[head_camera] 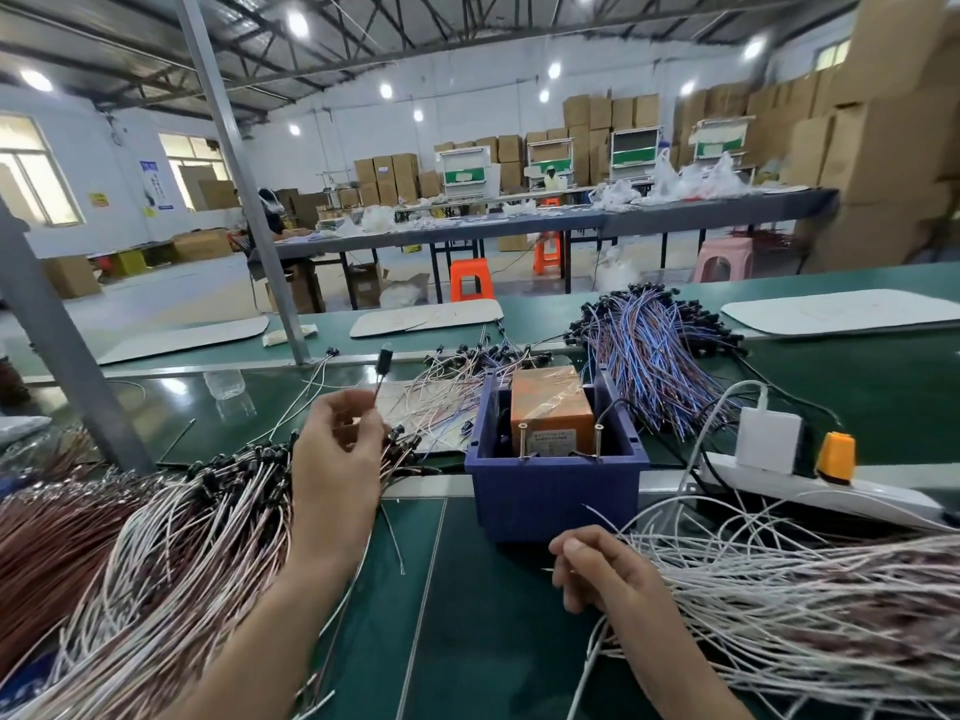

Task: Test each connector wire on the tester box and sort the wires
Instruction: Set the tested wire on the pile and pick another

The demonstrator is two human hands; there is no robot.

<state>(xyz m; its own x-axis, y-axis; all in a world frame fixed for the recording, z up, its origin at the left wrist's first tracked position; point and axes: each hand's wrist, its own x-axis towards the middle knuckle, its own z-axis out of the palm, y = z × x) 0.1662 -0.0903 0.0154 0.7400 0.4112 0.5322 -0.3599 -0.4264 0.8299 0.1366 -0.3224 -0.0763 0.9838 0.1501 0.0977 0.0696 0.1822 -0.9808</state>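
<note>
Wires cover my green bench point(493, 631). My left hand point(337, 454) pinches one connector wire point(383, 363), black plug raised, left of the orange tester box point(553, 413) in its blue bin point(556, 501). My right hand point(605, 574) grips strands at the edge of the white wire pile point(789, 595), in front of the bin.

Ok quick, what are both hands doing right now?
Left hand: pinches one connector wire, held up.
Right hand: pinches a white wire.
</note>
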